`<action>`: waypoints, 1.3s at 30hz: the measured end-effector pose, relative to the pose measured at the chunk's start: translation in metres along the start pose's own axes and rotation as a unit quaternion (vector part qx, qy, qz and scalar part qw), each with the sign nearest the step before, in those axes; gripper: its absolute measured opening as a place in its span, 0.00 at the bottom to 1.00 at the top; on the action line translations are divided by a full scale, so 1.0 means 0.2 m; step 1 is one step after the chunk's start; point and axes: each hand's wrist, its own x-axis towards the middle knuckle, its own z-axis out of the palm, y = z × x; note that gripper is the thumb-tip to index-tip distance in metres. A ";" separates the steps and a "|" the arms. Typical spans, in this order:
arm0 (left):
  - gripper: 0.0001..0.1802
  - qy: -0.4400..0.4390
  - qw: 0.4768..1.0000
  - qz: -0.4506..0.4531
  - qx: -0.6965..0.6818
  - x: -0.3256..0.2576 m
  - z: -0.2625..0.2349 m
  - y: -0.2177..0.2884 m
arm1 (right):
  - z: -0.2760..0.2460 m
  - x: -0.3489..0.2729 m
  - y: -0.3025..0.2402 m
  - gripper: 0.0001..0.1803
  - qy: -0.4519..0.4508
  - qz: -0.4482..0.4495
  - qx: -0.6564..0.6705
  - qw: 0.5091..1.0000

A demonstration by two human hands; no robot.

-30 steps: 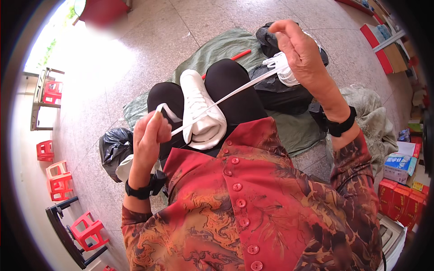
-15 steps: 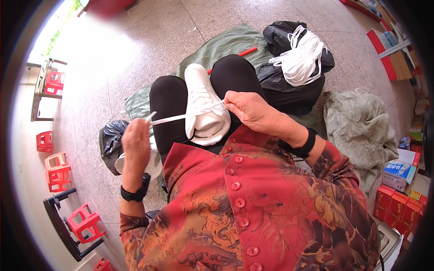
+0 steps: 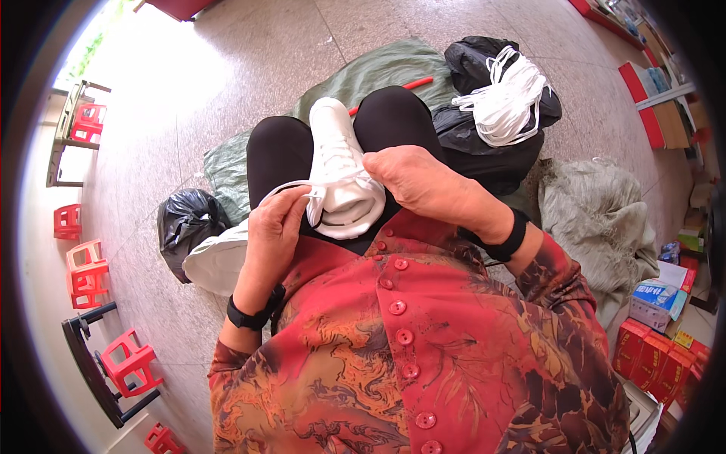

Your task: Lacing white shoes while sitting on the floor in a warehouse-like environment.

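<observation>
A white lace-up shoe (image 3: pixel 333 144) rests between my thighs, its toe pointing away from me and its opening toward my body. My left hand (image 3: pixel 278 222) pinches a white shoelace (image 3: pixel 291 184) just left of the shoe's collar; the lace loops over the fingers. At the right side of the collar, my right hand (image 3: pixel 404 175) is closed, thumb and fingers pressed together by the lacing. The lace seems to run into that grip, though the fingers hide most of it there.
A bundle of white laces (image 3: pixel 508 98) lies on black plastic bags (image 3: pixel 454 129) at the right. Green sheeting (image 3: pixel 378 64) with a red stick (image 3: pixel 417 83) covers the floor ahead. A pale woven sack (image 3: pixel 597 216) lies right, a black bag (image 3: pixel 185 227) left. Red stools (image 3: pixel 130 362) stand far left.
My left hand has moved right and closer to the shoe, and the lace that was stretched taut now hangs in a loop. My right hand has shifted slightly left, against the collar.
</observation>
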 end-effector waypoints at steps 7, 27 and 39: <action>0.08 0.021 0.998 -0.040 -0.033 0.00 0.01 0.00 | 0.03 0.03 -0.05 0.05 0.003 -0.054 -0.033 0.998; 0.02 -0.161 0.933 0.152 0.284 0.14 -0.11 0.08 | 0.11 -0.05 0.00 0.09 0.054 -0.012 0.068 0.996; 0.06 -0.118 0.974 0.064 0.182 0.07 0.02 0.07 | 0.15 -0.06 0.02 0.04 0.107 -0.019 0.107 0.988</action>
